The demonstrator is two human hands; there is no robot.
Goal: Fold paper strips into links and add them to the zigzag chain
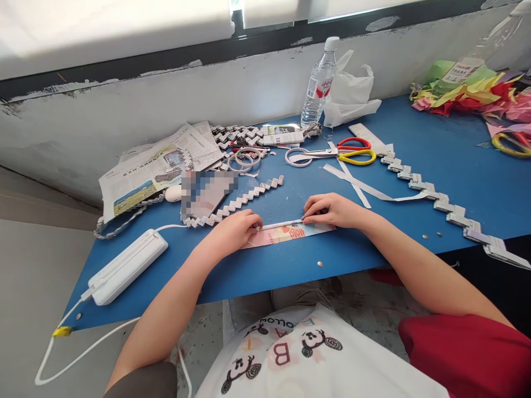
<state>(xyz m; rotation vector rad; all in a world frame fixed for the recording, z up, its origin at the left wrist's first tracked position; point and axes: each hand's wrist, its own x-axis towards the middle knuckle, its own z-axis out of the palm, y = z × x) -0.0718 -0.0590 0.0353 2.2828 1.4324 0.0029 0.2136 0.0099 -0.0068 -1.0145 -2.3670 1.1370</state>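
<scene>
A printed paper strip [286,234], pinkish with a red and yellow pattern, lies flat on the blue table in front of me. Along its far edge runs a narrow white band [282,224], folded or rolled; I cannot tell which. My left hand [238,229] pinches the strip's left end, fingers closed. At the right end my right hand [327,210] grips the same far edge between thumb and fingers. A zigzag folded-paper chain [249,196] rests just beyond my left hand. Cut white paper strips [360,185] lie beyond my right hand.
Scissors [357,152] with red and yellow handles lie beside tape rolls [244,160]. Newspapers [166,160] are at back left, a water bottle [319,83] and plastic bag [352,88] behind. A white power strip [128,268] is at left, a longer paper chain [448,210] at right.
</scene>
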